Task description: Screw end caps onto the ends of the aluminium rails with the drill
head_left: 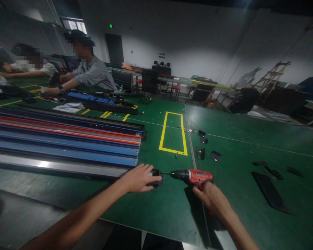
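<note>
1. A green worktable point(234, 139) spans the scene, thin seams crossing its top.
2. Long blue profiles point(80, 147) and an orange-red profile point(94, 133) lie side by side on the left.
3. The silver profile point(67, 167) lies along their near side, its dark right end close to the table's middle.
4. At the far left, a co-worker in a grey top point(96, 74) leans over the table, with another person further left.
5. A yellow outlined rectangle point(161, 132) marks the tabletop beyond the drill.
6. A flat black plate point(270, 192) lies at the right.
7. The red-and-black cordless drill point(200, 176) points left, right of the silver profile.
8. The right hand point(213, 194) is wrapped around the drill's handle.
9. The left hand point(141, 178) grasps the silver profile's right end, fingers across its top.
10. Black angled brackets point(200, 152) lie beyond the drill.
11. The drill's slim bit point(167, 173) reaches the silver profile's end; whether it has entered cannot be told.
12. Tiny screws point(176, 157) lie by the rectangle's near edge.
</note>
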The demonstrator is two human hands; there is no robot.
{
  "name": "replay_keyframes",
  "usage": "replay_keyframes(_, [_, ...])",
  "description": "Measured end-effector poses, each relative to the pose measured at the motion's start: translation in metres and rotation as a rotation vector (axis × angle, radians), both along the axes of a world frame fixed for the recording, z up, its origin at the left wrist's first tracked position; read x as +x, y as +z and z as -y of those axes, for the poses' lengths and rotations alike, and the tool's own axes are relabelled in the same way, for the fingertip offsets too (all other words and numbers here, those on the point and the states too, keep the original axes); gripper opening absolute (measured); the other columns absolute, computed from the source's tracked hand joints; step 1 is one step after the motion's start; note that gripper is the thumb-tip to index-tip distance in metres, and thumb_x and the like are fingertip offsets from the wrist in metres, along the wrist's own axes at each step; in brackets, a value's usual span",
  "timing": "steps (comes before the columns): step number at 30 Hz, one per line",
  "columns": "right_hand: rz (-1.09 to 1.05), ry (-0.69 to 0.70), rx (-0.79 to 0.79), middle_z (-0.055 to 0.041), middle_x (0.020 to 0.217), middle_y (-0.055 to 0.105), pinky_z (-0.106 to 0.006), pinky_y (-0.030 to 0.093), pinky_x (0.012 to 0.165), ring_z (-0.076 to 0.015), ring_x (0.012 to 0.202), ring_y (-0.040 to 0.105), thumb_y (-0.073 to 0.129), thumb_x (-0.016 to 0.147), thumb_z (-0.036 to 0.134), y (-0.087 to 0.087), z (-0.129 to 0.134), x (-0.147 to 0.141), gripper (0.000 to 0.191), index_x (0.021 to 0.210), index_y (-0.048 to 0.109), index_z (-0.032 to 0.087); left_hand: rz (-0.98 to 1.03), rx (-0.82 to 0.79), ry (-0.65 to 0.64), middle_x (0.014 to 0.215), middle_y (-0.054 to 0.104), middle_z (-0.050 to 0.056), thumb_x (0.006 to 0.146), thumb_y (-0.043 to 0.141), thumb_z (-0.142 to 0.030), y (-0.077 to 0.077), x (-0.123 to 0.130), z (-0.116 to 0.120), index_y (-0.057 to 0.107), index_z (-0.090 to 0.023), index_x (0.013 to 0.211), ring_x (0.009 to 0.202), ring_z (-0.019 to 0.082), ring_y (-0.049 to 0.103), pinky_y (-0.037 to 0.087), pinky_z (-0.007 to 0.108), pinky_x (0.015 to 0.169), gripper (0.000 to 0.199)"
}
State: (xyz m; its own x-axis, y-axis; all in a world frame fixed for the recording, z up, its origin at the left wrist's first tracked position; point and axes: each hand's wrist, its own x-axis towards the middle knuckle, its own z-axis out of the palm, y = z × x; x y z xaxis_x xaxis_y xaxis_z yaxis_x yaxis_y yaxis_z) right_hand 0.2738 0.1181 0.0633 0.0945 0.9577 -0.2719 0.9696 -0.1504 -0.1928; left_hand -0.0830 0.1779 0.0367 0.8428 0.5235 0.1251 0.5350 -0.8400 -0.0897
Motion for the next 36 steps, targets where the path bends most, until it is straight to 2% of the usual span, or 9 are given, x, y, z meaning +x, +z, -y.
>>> replay_keyframes(10, [-0.016, -0.012, 0.018, -0.0151, 0.085, 0.075, -0.034, 0.043, 0.064, -0.0275, 0.075, 0.073, 0.047, 0.098, 0.050, 0.000, 0.002, 0.001, 0.041, 0.087, 0.065, 0.016, -0.034, 0.004, 0.004, 0.115, 0.060, 0.012, 0.097, 0.064, -0.051, 0.003, 0.001, 0.001, 0.050, -0.040, 0.146, 0.097, 0.031, 0.062, 0.048, 0.039, 0.079, 0.053])
replay_keyframes(22, [-0.009, -0.018, -0.024, -0.0151, 0.086, 0.074, -0.034, 0.042, 0.066, -0.0270, 0.077, 0.073, 0.046, 0.099, 0.048, 0.002, 0.000, -0.001, 0.040, 0.090, 0.066, 0.014, 0.005, 0.000, 0.003, 0.116, 0.061, 0.012, 0.097, 0.063, -0.051, -0.002, 0.000, 0.000, 0.052, -0.040, 0.146, 0.097, 0.030, 0.061, 0.047, 0.039, 0.081, 0.051])
replay_keyframes(26, [0.016, -0.016, -0.046, -0.0169, 0.090, 0.075, -0.034, 0.043, 0.067, -0.0286, 0.082, 0.074, 0.045, 0.100, 0.051, 0.003, 0.000, -0.002, 0.044, 0.093, 0.067, 0.013, -0.005, 0.000, 0.000, 0.116, 0.061, 0.012, 0.097, 0.063, -0.051, -0.001, 0.000, 0.000, 0.052, -0.040, 0.146, 0.097, 0.031, 0.061, 0.047, 0.039, 0.080, 0.051])
replay_keyframes(32, [0.054, -0.018, -0.078, -0.0197, 0.097, 0.075, -0.034, 0.046, 0.073, -0.0307, 0.091, 0.075, 0.044, 0.102, 0.047, 0.014, 0.000, -0.009, 0.043, 0.100, 0.068, 0.011, 0.032, -0.009, -0.007, 0.116, 0.060, 0.012, 0.097, 0.063, -0.049, -0.004, -0.002, -0.001, 0.054, -0.039, 0.144, 0.097, 0.030, 0.061, 0.047, 0.039, 0.081, 0.049])
replay_keyframes(36, [0.115, 0.046, -0.081, -0.0223, 0.104, 0.074, -0.035, 0.048, 0.077, -0.0318, 0.095, 0.075, 0.042, 0.104, 0.044, 0.013, 0.001, -0.008, 0.045, 0.106, 0.069, 0.008, 0.021, 0.006, -0.009, 0.115, 0.060, 0.012, 0.097, 0.063, -0.051, -0.006, -0.002, -0.001, 0.053, -0.039, 0.144, 0.097, 0.030, 0.061, 0.047, 0.038, 0.080, 0.050])
